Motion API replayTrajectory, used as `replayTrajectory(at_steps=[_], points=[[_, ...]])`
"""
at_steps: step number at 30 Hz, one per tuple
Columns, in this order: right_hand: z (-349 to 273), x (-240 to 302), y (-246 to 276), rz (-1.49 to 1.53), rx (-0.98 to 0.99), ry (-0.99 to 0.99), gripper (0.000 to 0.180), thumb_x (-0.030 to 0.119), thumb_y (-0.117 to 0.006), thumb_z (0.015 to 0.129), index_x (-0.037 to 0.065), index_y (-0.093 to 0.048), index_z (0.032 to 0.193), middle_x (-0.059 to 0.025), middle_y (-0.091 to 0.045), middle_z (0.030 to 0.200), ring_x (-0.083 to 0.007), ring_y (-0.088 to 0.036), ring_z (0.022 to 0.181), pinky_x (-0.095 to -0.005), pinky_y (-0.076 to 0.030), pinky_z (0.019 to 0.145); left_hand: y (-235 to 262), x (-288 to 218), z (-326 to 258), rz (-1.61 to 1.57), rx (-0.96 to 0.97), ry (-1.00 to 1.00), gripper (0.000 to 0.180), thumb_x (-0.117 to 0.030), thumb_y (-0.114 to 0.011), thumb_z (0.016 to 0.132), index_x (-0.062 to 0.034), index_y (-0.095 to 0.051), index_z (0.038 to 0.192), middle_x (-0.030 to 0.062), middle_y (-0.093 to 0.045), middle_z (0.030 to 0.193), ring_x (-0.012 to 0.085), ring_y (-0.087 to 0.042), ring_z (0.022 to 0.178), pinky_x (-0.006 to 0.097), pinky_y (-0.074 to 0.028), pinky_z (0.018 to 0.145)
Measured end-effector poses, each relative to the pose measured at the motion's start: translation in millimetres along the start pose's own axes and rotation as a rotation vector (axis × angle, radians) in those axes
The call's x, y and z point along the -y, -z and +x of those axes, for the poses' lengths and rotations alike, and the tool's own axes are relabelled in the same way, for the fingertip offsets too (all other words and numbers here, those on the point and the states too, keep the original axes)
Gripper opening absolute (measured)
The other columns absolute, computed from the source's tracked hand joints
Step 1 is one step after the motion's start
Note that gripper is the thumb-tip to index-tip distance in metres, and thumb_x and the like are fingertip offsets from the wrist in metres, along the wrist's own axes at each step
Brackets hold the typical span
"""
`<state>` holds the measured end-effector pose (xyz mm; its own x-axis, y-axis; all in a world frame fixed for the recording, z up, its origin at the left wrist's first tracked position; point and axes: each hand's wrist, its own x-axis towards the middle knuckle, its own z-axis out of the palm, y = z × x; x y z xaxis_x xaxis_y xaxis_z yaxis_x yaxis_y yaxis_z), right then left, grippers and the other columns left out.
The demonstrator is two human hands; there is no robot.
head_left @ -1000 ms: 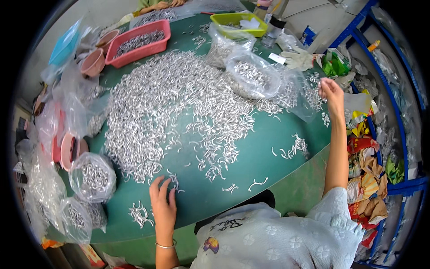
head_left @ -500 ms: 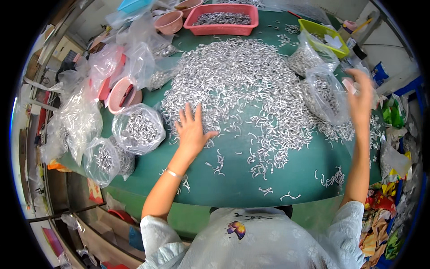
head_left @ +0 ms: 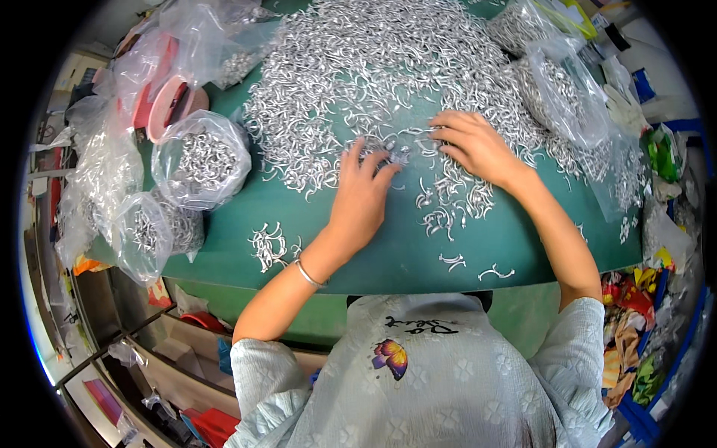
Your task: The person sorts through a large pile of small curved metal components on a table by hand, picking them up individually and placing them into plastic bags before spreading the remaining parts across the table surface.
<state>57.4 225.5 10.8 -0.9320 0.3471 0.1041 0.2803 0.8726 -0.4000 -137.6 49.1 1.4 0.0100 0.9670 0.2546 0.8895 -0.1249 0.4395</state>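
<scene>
A broad heap of small curved silver metal pieces (head_left: 373,67) covers much of the green table (head_left: 358,261). Near the heap's front edge, my left hand (head_left: 362,194) has its fingers apart and bent down onto several pieces; a metal bangle circles that wrist. Facing it from the right, my right hand (head_left: 478,145) lies low over the pieces, fingers stretched toward the left hand and holding nothing that I can see. Between the two sets of fingertips lie a few loose pieces (head_left: 407,145). A smaller cluster (head_left: 455,198) sits just below the right hand.
Clear plastic bags (head_left: 202,160) of the same pieces stand at the left, beside a pink bowl (head_left: 168,112). Another filled bag (head_left: 564,93) rests at the right. Small groups of pieces (head_left: 269,246) lie near the front edge. Crumpled packaging (head_left: 627,299) is piled beyond the table's right side.
My right hand has come from the bags at the far right to the heap's front. My left hand has shifted right, toward it. The view has tilted downward.
</scene>
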Motion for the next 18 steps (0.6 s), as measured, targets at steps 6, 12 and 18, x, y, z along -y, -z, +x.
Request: replayTrajectory(at_steps=[6,12,18], points=[[-56,25,21,0.042,-0.203,-0.245,0.033,0.017,-0.071,0.083,0.006,-0.064,0.113,-0.0097,-0.058,0.127,-0.029,-0.051,0.123,-0.0419,-0.036,0.103,22,-27,-5,-0.294,0.056,0.083,0.042,-0.006,-0.067,0.084,-0.0094,-0.058,0.125,0.0151,-0.045,0.14,0.0439,-0.035,0.133,0.059,-0.03,0.108],[-58,79,-29,-0.051,-0.126,-0.218,0.051,0.025,-0.077,0.078,0.009,-0.058,0.122,-0.014,-0.039,0.146,-0.0366,-0.03,0.139,-0.0505,-0.03,0.108,-7,-19,-14,0.032,0.04,0.027,0.044,-0.008,-0.071,0.081,-0.0091,-0.057,0.122,0.0128,-0.047,0.138,0.039,-0.04,0.131,0.053,-0.033,0.106],[-71,59,-12,-0.045,-0.17,-0.161,0.021,0.008,-0.07,0.079,0.006,-0.06,0.097,-0.0083,-0.056,0.114,-0.0287,-0.05,0.116,-0.0443,-0.039,0.094,-3,-13,-37,-0.122,-0.069,-0.053,0.025,0.002,-0.066,0.081,-0.005,-0.059,0.104,0.0119,-0.059,0.116,0.0365,-0.054,0.111,0.046,-0.045,0.092]])
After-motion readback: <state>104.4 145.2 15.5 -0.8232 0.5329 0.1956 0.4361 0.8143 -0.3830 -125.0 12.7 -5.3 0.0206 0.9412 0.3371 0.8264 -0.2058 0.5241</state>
